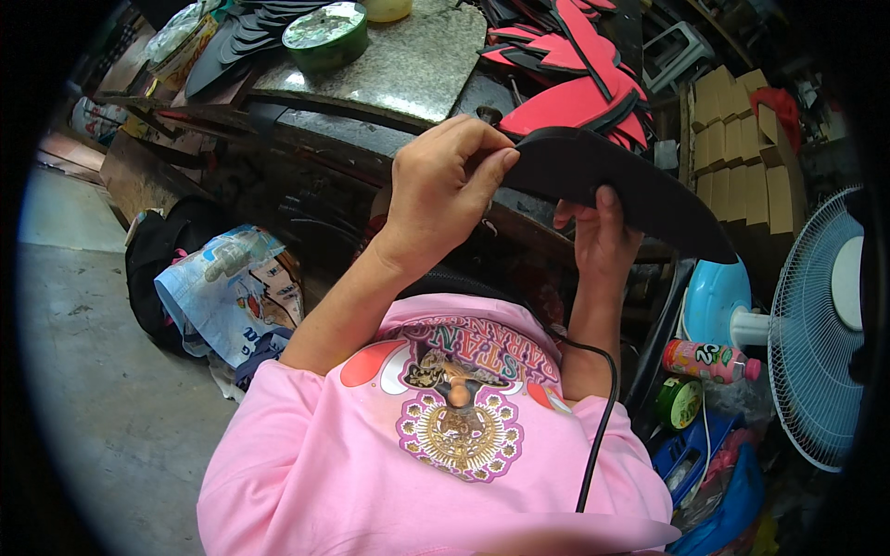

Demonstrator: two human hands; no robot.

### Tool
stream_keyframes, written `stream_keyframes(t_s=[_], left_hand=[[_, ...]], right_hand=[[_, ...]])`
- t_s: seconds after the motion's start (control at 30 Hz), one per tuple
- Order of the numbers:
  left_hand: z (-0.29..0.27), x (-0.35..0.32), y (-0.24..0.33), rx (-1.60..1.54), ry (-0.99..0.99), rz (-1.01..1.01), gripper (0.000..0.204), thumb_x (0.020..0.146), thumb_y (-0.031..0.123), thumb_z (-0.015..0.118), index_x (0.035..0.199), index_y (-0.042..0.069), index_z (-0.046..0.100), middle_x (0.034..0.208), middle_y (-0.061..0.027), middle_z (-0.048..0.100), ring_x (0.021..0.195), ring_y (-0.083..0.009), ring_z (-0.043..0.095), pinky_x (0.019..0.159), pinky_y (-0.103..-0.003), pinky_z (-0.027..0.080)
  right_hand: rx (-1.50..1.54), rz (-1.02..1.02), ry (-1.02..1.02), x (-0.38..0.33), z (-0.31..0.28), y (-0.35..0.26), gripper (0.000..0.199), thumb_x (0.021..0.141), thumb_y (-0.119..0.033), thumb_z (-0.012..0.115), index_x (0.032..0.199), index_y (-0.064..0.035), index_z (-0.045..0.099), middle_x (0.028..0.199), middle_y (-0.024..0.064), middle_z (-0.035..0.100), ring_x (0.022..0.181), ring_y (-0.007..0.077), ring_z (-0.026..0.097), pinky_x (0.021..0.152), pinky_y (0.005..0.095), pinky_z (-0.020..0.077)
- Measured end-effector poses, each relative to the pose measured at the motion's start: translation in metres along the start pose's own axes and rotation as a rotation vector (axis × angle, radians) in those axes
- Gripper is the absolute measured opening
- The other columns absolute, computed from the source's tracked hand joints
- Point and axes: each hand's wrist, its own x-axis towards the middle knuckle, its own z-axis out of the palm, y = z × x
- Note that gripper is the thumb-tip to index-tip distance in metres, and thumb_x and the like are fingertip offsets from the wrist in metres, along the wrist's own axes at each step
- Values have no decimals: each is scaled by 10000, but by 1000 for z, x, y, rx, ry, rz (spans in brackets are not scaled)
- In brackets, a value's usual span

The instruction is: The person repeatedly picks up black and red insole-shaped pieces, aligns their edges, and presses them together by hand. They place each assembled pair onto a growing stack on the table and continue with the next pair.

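Note:
A black shoe sole is held up, tilted, in front of the workbench edge. My right hand grips it at mid-length, the thumb lying over its near edge and the other fingers partly hidden behind. At the sole's left end, the thumb and forefinger of my left hand are pinched together against its edge. Whether a small piece is also between those fingertips is too small to tell. Just behind the sole, a red sole piece lies at the front of a heap of red and black soles.
A speckled stone slab covers part of the bench, with a green tub and stacked dark soles on it or beside it. Right of me stand a fan, a pink bottle and cardboard boxes. A cloth bag sits at left.

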Motion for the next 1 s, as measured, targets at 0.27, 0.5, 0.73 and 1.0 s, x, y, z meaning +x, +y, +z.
stream_keyframes(t_s=[0.27, 0.5, 0.73, 1.0], left_hand=[[0, 0, -1, 119, -53, -10, 73, 866, 33, 722, 920, -4, 689, 816, -68, 658, 693, -119, 610, 644, -251, 479], [2, 2, -2, 162, 3, 112, 85, 863, 36, 715, 941, 4, 702, 797, -64, 637, 677, -153, 607, 637, -267, 483], [1, 0, -4, -7, -114, -34, 89, 836, 24, 689, 904, -26, 662, 820, -58, 612, 732, -101, 596, 653, -251, 471], [4, -1, 3, -42, -29, -19, 130, 865, 35, 732, 983, -13, 704, 851, -47, 652, 740, -86, 601, 674, -232, 476]], right_hand=[[-84, 4, 26, -1, -2, 1, 284, 938, -119, 665, 1152, 59, 611, 927, 171, 701, 638, 244, 687, 532, 334, 562], [-78, -22, 9, -1, -2, 0, 263, 943, -113, 662, 1140, 58, 627, 920, 165, 705, 639, 235, 685, 538, 329, 564], [-204, 16, -17, -3, 0, -5, 249, 952, -120, 635, 1135, 48, 619, 917, 165, 699, 636, 233, 673, 519, 325, 537], [-281, 37, 32, -3, 0, -6, 260, 945, -116, 625, 1148, 45, 608, 914, 170, 699, 601, 227, 655, 474, 313, 514]])
